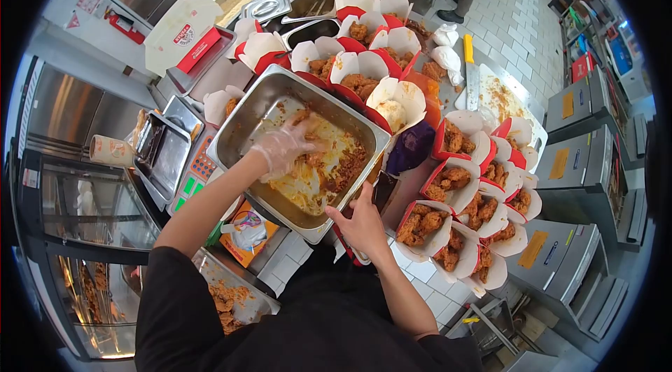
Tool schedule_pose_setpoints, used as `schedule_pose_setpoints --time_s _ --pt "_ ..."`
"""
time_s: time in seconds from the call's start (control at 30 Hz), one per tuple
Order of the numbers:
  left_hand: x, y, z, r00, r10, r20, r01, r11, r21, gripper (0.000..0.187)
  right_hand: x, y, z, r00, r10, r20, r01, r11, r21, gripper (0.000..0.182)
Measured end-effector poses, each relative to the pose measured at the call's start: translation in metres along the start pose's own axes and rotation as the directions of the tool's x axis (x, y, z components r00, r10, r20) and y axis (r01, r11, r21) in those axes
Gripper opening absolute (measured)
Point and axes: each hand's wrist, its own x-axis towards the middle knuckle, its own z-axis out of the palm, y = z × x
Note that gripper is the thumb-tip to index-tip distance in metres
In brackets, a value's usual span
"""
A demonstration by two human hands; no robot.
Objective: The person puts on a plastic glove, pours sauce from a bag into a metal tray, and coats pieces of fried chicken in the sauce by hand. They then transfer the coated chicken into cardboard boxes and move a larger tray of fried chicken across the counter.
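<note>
A deep metal pan (231,127), tilted in front of me, holds brown crumbs (353,162) and yellowish, greasy residue. My left hand (283,146), in a clear plastic glove, reaches down inside it. Its fingers look spread over the crumbs, though the tips are partly hidden. Bare, my right hand (360,225) grips the pan's near right side, thumb at the rim and fingers partly out of sight behind the wall. Beyond the pan's far edge stand open red-and-white boxes with fried chicken (360,85). One box (397,102) there has pale contents.
More boxes of fried chicken (451,179) crowd the right side. A yellow-handled knife (470,71) lies by a crumb-covered white board (507,102). To the left are a scale (199,162), metal trays (161,155) and a glass display case (91,211). Below sits a tray of fried pieces (227,298).
</note>
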Motion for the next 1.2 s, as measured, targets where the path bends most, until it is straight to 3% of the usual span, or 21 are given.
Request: schedule_pose_setpoints --time_s 0.13,0.2,0.23,0.3,0.33,0.4,0.43,0.5,0.63,0.7,0.83,0.9,1.0,1.03,1.1,1.13,1.2 --pt "0.015 -0.029 0.024 0.999 0.036 0.009 -0.034 0.986 -0.162 0.071 0.001 0.007 0.001 0.999 -0.047 -0.001 0.047 0.997 -0.06 0.082" --pt "0.013 -0.029 0.015 0.974 -0.189 0.122 0.222 0.897 -0.382 0.068 0.002 0.012 0.002 0.998 -0.064 -0.007 0.063 0.993 -0.095 0.083" --pt "0.006 -0.022 0.006 0.975 -0.184 0.127 0.219 0.9 -0.377 0.068 0.0 0.008 0.0 0.999 -0.035 0.002 0.035 0.996 -0.076 0.082" --pt "-0.006 -0.009 -0.006 0.957 -0.281 -0.074 0.246 0.919 -0.31 0.07 -0.001 -0.001 -0.004 1.0 0.003 0.002 -0.002 0.999 -0.05 0.082" --pt "-0.006 -0.01 -0.004 0.961 -0.268 -0.067 0.236 0.922 -0.307 0.07 -0.003 -0.005 -0.006 0.999 0.032 0.016 -0.031 0.999 -0.032 0.083" --pt "-0.011 -0.016 -0.001 0.995 -0.005 -0.097 0.006 1.0 0.018 0.079 -0.005 -0.005 -0.007 0.998 0.059 0.035 -0.058 0.998 -0.02 0.083" --pt "-0.008 -0.017 0.0 0.995 -0.009 -0.099 0.011 1.0 0.019 0.079 -0.004 -0.003 -0.005 0.999 0.04 0.02 -0.04 0.999 -0.007 0.083" --pt "0.005 -0.016 -0.004 0.997 -0.041 0.058 0.044 0.998 -0.038 0.085 -0.003 -0.002 -0.001 1.0 0.017 0.002 -0.017 1.0 0.008 0.083" --pt "0.021 -0.004 -0.018 0.998 0.004 0.067 -0.007 0.999 0.053 0.084 -0.003 -0.006 -0.003 1.0 0.03 0.004 -0.03 0.999 -0.021 0.082" --pt "0.024 0.003 -0.027 0.983 -0.073 0.168 0.07 0.997 0.024 0.074 -0.004 -0.007 -0.003 0.999 0.037 0.018 -0.037 0.999 -0.024 0.08" --pt "0.034 -0.003 0.012 0.991 -0.126 0.049 0.127 0.992 -0.015 0.065 -0.004 -0.005 -0.002 1.0 0.026 -0.005 -0.026 1.0 -0.006 0.085" --pt "0.028 -0.012 0.02 0.989 -0.118 -0.094 0.105 0.985 -0.137 0.06 -0.006 -0.006 -0.005 0.999 0.032 -0.002 -0.032 0.999 0.007 0.086" --pt "0.019 -0.034 0.048 0.973 -0.137 -0.185 0.08 0.954 -0.289 0.063 -0.005 -0.006 -0.006 0.997 0.074 0.035 -0.075 0.997 0.006 0.087" --pt "0.016 -0.039 0.051 0.975 -0.132 -0.181 0.076 0.955 -0.287 0.063 -0.006 -0.005 -0.006 0.997 0.068 0.035 -0.068 0.998 0.008 0.087" --pt "0.011 -0.047 0.051 0.96 -0.235 -0.151 0.107 0.808 -0.579 0.064 -0.006 -0.005 -0.007 0.998 0.06 0.035 -0.061 0.998 0.009 0.088" --pt "0.007 -0.051 0.048 0.96 -0.236 -0.149 0.109 0.808 -0.579 0.064 -0.006 -0.005 -0.007 0.997 0.069 0.033 -0.069 0.998 -0.001 0.087" --pt "-0.003 -0.057 0.038 0.911 -0.235 -0.338 -0.091 0.686 -0.722 0.058 -0.006 -0.005 -0.006 0.996 0.076 0.043 -0.075 0.997 -0.017 0.087"
